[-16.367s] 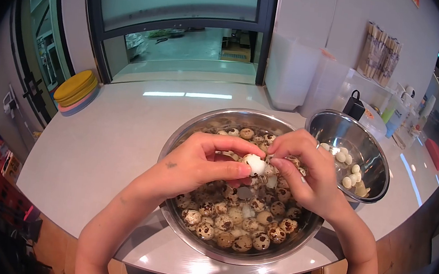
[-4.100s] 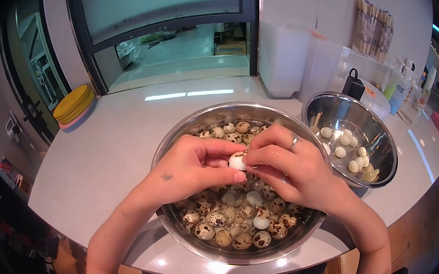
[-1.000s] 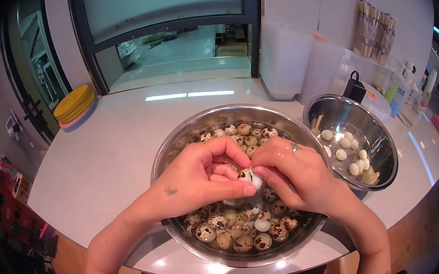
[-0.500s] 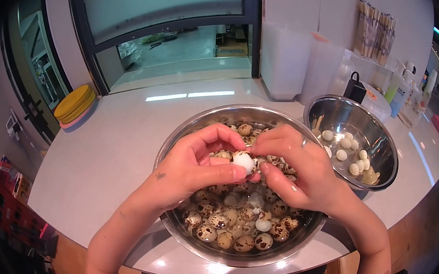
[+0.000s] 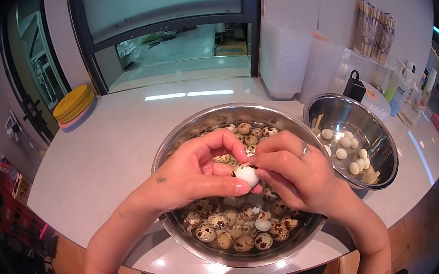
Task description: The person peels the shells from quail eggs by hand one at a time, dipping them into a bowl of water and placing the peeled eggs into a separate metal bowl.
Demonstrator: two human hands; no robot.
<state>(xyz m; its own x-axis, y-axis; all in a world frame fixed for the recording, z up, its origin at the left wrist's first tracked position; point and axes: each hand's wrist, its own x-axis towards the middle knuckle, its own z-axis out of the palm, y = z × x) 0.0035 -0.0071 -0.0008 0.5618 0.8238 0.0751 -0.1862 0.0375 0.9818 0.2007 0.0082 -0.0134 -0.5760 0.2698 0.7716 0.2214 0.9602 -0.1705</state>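
Observation:
A partly peeled quail egg (image 5: pixel 246 175) shows smooth white in front, with speckled shell still around its upper edge. My left hand (image 5: pixel 200 164) grips it between thumb and fingers above the large steel bowl (image 5: pixel 174 234). Closed against the egg's right side, my right hand (image 5: pixel 301 172) pinches at the shell, and a small white shell bit sits by the fingertips. Under both hands, the bowl holds many speckled quail eggs (image 5: pixel 244 243) in water, with a whitish peeled-looking one (image 5: pixel 262 224) and loose shell bits among them.
A smaller steel bowl (image 5: pixel 316 107) with several peeled eggs (image 5: pixel 341 154) stands to the right on the white counter (image 5: pixel 97 177). Yellow plates (image 5: pixel 73 103) are stacked at the left. Along the back wall are stacked clear containers (image 5: pixel 283 63), a black box (image 5: pixel 355 90) and bottles (image 5: pixel 398 91).
The egg has shifted slightly right and down, and its white part faces forward more. My right thumb and fingers have drawn closer together against the shell.

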